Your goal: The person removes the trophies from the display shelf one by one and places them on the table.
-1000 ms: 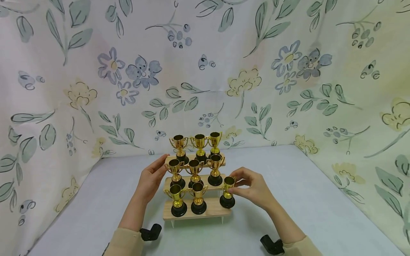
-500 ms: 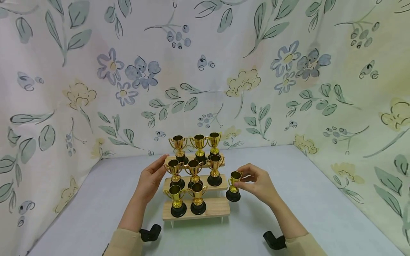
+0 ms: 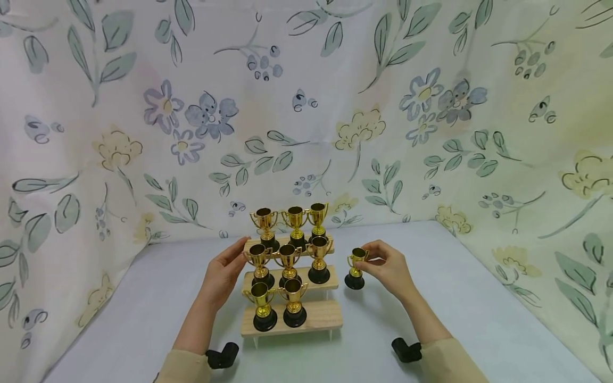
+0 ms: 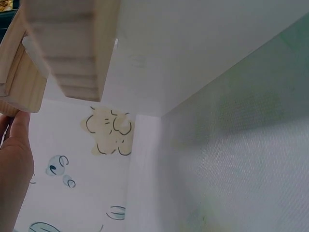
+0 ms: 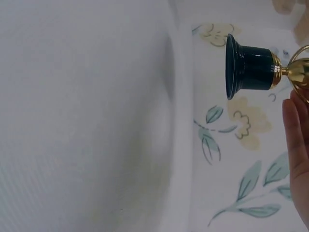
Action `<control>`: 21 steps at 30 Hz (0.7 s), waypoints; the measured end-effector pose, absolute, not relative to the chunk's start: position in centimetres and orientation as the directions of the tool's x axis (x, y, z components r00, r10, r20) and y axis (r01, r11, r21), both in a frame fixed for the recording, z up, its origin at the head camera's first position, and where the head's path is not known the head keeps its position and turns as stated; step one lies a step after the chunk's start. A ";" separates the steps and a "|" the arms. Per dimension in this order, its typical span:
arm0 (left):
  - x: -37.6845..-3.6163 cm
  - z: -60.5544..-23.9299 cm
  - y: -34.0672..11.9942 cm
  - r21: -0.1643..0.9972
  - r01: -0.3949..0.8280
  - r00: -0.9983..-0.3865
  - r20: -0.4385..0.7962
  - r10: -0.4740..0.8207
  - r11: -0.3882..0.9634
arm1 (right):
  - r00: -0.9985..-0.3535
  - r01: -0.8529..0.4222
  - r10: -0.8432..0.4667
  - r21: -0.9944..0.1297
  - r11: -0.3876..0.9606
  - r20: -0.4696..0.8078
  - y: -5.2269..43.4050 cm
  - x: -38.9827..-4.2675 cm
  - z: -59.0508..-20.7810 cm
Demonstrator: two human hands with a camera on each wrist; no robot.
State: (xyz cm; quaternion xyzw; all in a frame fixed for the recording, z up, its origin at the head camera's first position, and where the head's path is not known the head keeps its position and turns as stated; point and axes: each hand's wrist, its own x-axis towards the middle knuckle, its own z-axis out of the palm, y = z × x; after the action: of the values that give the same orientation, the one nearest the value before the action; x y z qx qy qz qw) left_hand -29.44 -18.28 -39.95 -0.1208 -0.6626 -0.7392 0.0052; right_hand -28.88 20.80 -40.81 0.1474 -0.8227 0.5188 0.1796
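Gold trophy (image 3: 355, 272) with black base was held upright by the right hand (image 3: 390, 270), thumb and fingers pinched at the cup. Position: just off the right side of a three-tier wooden stand (image 3: 324, 314), base raised clear of the white bench (image 3: 460, 271) in the right wrist view. Left hand (image 3: 221, 277) touched the left end of the top tier with its fingertips; whether they curled round it, could not tell. Eight similar trophies (image 3: 263, 307) stood upright: three on the top tier, three on the middle, two toward the left of the lowest. Floral cloth (image 3: 268, 114) hung behind; beige sleeves (image 3: 451, 363) covered both forearms partway
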 end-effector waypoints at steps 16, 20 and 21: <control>-29.4 -40.1 -18.4 0.980 0.154 -0.975 0.171 0.143 -0.125 | -0.919 -0.350 -0.002 -0.813 0.464 0.395 21.0 -31.2 -41.6; -29.4 -40.2 -18.5 0.979 0.170 -0.970 0.187 0.155 -0.114 | -0.930 -0.315 0.013 -0.816 0.485 0.367 21.1 -32.0 -41.7; -29.4 -40.2 -18.4 0.978 0.171 -0.969 0.188 0.159 -0.116 | -0.933 -0.307 0.016 -0.817 0.489 0.360 21.1 -32.2 -41.7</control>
State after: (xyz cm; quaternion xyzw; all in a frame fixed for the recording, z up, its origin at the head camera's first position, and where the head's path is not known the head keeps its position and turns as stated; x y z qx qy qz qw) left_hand -29.40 -18.43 -40.19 -0.1239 -0.6648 -0.7367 0.0041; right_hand -32.17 21.15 -41.71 0.0859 -0.8475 0.4981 0.1618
